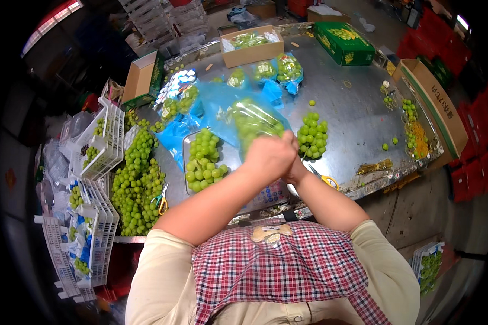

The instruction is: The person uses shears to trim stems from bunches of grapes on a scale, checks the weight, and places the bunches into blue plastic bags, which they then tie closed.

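My left hand (270,156) is closed at the gathered end of a clear-and-blue plastic bag (256,118) with green grapes inside. Pressed against it, my right hand (296,168) grips the same end; its fingers are mostly hidden. The bag looks blurred and tilts away from me above the table. Left of it, cut green grapes (203,162) lie on the metal pan (184,156) of a weighing scale, whose keypad (272,195) shows below my left wrist. A loose grape bunch (312,136) rests just beyond my right hand. Scissors with yellow handles (329,181) lie beside my right forearm.
Bagged grapes (288,69) stand behind, before an open carton (252,57). A green box (343,42) sits at the far right. Heaped grapes (138,183), another pair of scissors (162,201) and white plastic crates (101,227) are at left. Rubber bands (418,140) lie near the right edge.
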Demonstrator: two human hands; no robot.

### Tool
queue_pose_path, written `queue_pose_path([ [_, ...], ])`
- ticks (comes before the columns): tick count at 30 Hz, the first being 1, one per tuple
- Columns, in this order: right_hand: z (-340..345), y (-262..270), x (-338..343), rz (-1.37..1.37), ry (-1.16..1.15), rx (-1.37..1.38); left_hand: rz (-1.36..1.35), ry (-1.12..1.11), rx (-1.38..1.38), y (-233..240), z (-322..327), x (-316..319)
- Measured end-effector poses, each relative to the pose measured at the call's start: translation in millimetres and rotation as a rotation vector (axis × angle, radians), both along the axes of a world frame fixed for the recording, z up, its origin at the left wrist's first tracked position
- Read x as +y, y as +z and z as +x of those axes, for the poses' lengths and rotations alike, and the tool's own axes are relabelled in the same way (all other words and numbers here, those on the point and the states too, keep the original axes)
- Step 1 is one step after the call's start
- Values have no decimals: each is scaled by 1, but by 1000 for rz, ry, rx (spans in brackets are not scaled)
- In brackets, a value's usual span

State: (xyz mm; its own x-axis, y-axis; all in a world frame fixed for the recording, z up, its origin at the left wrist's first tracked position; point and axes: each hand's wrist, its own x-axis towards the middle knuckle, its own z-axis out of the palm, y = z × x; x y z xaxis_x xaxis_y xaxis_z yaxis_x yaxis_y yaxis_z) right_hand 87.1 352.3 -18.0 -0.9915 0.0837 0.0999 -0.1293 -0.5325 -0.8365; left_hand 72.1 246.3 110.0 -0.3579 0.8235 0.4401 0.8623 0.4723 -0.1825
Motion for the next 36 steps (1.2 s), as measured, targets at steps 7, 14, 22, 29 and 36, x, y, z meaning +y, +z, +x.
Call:
queue_pose_path([
  [7,-9,30,-4,511,-108,75,-127,-61,-21,-6,-19,14],
  [14,22,22,-13,-339,244,-28,18,-300,68,-12,25,-41],
  [22,2,1,-13,-807,295,-141,482,-13,-403,-63,36,-87],
  [29,-6,13,-34,-395,86,-137,297,158,-114,6,37,-48],
  [36,-8,13,-45,114,-194,-115,-119,-163,-168,15,20,13],
])
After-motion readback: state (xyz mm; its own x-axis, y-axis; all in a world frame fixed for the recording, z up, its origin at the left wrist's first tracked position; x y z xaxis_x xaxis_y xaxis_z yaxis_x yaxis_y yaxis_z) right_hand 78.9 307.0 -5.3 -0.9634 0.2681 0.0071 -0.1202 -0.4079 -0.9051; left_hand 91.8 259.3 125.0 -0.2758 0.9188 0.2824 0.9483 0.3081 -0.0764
